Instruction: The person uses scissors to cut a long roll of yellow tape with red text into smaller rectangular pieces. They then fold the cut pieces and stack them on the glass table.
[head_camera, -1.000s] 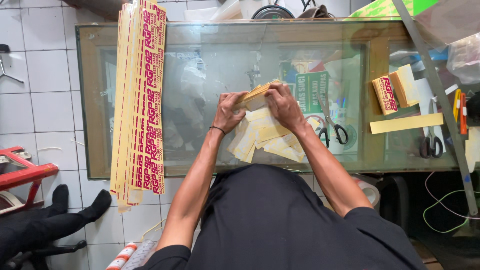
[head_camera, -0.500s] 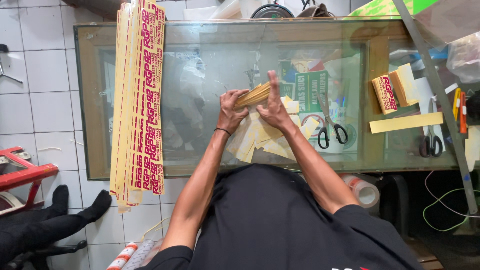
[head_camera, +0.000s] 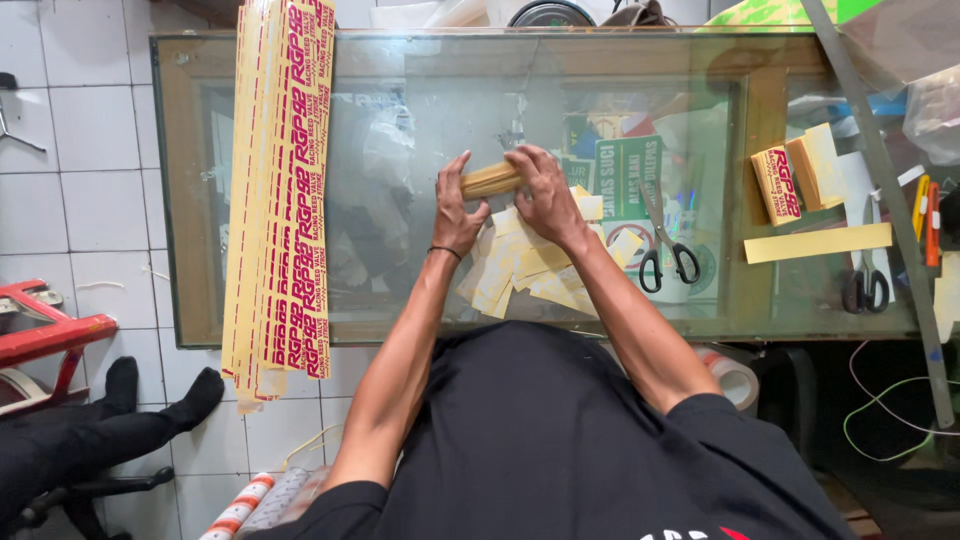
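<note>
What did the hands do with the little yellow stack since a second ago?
Both hands, the left hand and the right hand, kept hold of the stack and turned it from tilted to lying level across the glass table, shifting a little toward the far side. The loose yellow pieces, the scissors and the long sticker strips stayed where they were.
</note>
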